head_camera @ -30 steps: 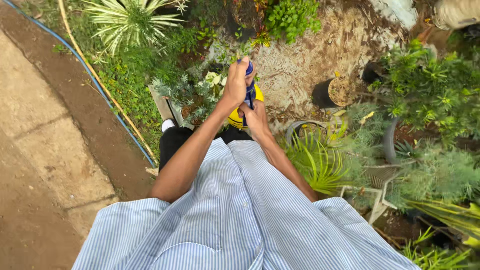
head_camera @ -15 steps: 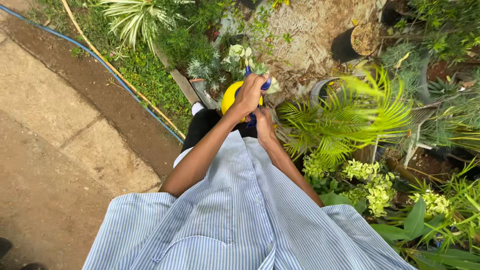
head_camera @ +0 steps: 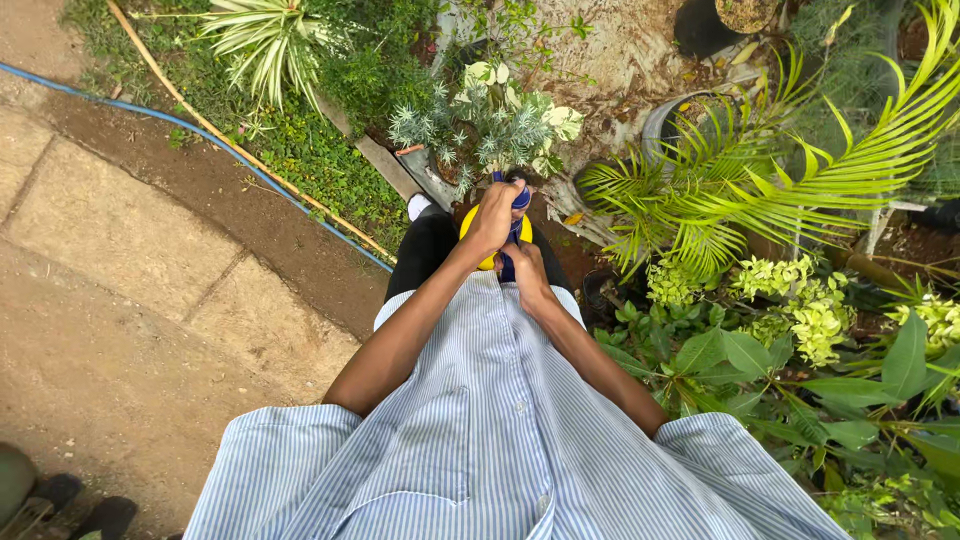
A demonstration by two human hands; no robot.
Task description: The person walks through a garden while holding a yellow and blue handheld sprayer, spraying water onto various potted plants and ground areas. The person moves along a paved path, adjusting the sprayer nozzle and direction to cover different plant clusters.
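You stand on a paved stone path (head_camera: 110, 230) beside crowded potted green plants (head_camera: 760, 200), your left hand (head_camera: 492, 220) and right hand (head_camera: 527, 272) both clenched around a yellow, blue-topped spray bottle (head_camera: 508, 235).

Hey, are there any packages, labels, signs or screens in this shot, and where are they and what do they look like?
No labels, signs or screens show.
Nearest to a package: a round yellow bottle with a dark blue top, centre frame, held by the left hand and right hand.
Empty black pot, top right, round.
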